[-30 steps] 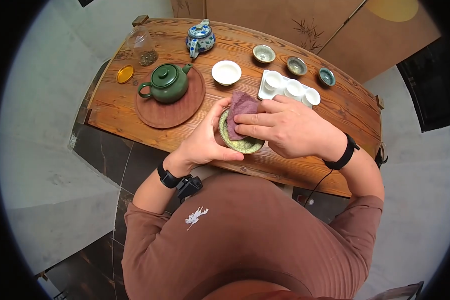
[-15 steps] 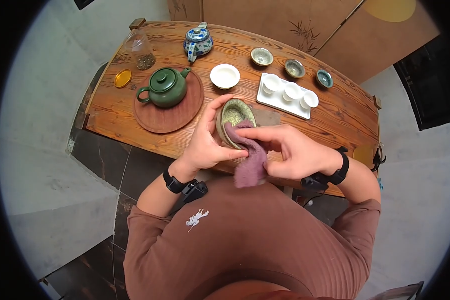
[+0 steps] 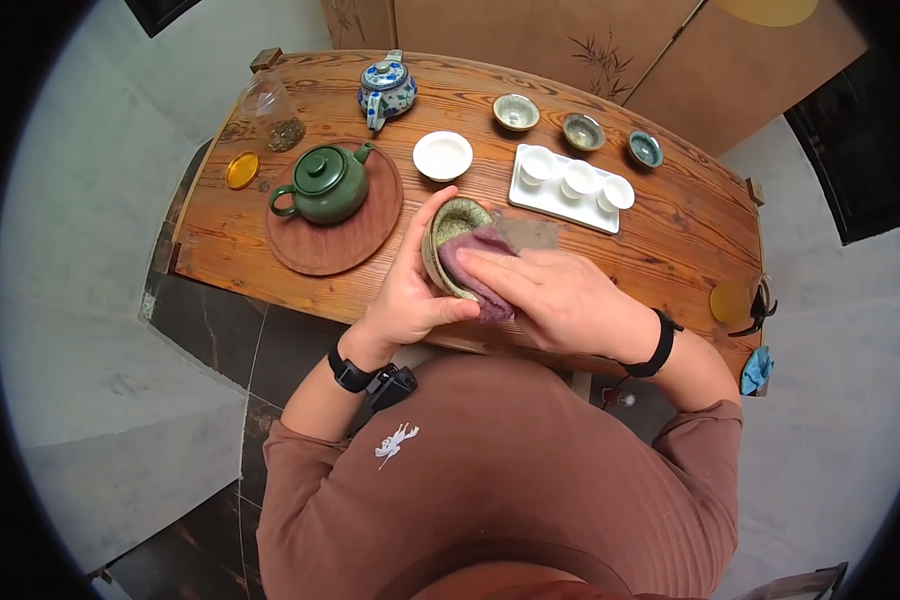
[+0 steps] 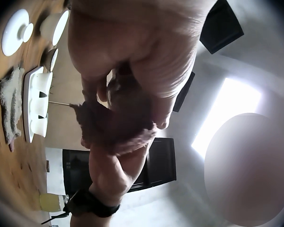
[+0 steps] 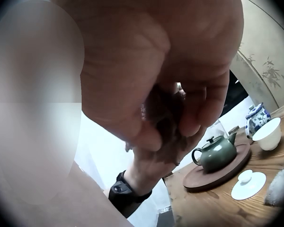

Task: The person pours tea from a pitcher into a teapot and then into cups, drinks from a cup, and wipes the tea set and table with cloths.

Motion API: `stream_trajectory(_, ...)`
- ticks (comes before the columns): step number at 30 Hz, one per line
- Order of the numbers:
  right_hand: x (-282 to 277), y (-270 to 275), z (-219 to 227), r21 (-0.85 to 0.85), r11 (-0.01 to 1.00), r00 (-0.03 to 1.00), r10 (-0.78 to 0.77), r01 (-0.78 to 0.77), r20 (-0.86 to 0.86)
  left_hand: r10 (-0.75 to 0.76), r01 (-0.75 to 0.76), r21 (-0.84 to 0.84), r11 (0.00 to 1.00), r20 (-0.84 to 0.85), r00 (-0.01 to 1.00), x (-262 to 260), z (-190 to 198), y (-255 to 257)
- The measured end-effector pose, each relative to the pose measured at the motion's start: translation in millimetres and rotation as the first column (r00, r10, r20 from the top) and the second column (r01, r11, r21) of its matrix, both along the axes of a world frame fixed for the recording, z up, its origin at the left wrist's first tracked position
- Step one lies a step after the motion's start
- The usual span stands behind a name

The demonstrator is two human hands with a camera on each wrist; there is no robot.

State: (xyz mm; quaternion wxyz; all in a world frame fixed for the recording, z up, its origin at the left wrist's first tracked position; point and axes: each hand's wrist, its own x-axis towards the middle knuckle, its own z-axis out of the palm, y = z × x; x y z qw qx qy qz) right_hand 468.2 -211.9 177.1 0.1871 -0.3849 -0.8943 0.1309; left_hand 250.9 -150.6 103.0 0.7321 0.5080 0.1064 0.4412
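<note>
My left hand [image 3: 412,290] grips a green crackle-glazed bowl [image 3: 460,218] by its side, thumb at the near rim. The bowl is tipped to the right, above the table's front part. In my right hand [image 3: 570,300] is a purple cloth [image 3: 485,245], folded over the bowl's right rim and part of its inside. From the right wrist view, the thumb and fingers pinch the dark-looking cloth [image 5: 168,127]. Seen from the left wrist, the cloth [image 4: 118,132] hides most of the bowl.
On the wooden table [image 3: 670,245] stand a green teapot [image 3: 325,183] on a round board [image 3: 380,215], a blue-and-white teapot [image 3: 387,90], a white bowl [image 3: 443,157] and a white tray [image 3: 565,208] with cups. A white lid [image 5: 248,184] lies near a grey cloth [image 4: 12,101].
The bowl has tipped from facing up toward the right. The cloth went from the bowl's inside to hanging off the near rim, and now lies over the right rim under my right fingers.
</note>
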Motion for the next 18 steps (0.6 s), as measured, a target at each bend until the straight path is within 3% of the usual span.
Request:
stream_trajectory(1, -2.8, -0.4, 1.7, 0.103, 0.994, 0.999, -0.031, 0.034, -0.028, 0.011, -0.011, 0.015, 1.0, -0.004, 1.0, 0.7, 3.4, -1.1)
stream_trajectory(5, -3.7, -0.4, -2.7, 0.137, 0.988, 0.997, -0.073, 0.069, 0.027, 0.007, -0.007, -0.009, 1.0, 0.001, 1.0, 3.3, 5.9, -2.1)
stream_trajectory(7, -7.2, -2.7, -7.0, 0.145, 0.985, 0.995, -0.097, 0.09, 0.036, 0.012, 0.003, -0.123, 0.992, 0.127, 0.992, 9.3, 3.5, -3.2)
stream_trajectory(8, -9.5, -4.3, -11.0, 0.122, 0.987, 0.995, -0.102, 0.104, -0.016, 0.016, 0.019, -0.181, 0.983, 0.189, 0.982, 12.2, 1.9, -4.1)
stream_trajectory(11, -20.2, -12.4, -28.2, 0.044, 0.989, 0.964, -0.125, 0.139, -0.234, 0.091, -0.063, -0.2, 0.978, 0.135, 0.987, 19.9, -2.2, -7.1)
stream_trajectory(12, -24.7, -19.3, -28.6, -0.088, 0.985, 0.943, -0.171, 0.152, -0.287, 0.099, -0.087, -0.155, 0.984, 0.07, 0.993, 21.0, -2.8, -9.0)
stream_trajectory(14, -30.3, -27.9, -19.9, -0.425, 0.899, 0.848, -0.305, 0.105, -0.435, 0.126, -0.129, -0.051, 0.99, -0.059, 0.99, 19.6, -2.7, -9.9)
stream_trajectory(16, -34.8, -27.1, -30.9, -0.608, 0.778, 0.555, -0.441, -0.155, -0.705, 0.234, -0.22, 0.156, 0.963, -0.079, 0.969, 25.7, -25.3, -3.9)
stream_trajectory(17, -35.4, -26.3, -34.8, -0.629, 0.71, 0.37, -0.519, -0.315, -0.771, 0.27, -0.244, 0.249, 0.937, -0.076, 0.96, 26.7, -35.4, 0.8)
stream_trajectory(18, -31.8, -26.0, -35.2, -0.638, 0.641, 0.284, -0.574, -0.427, -0.768, 0.309, -0.268, 0.341, 0.901, -0.071, 0.949, 26.5, -42.5, 4.7)
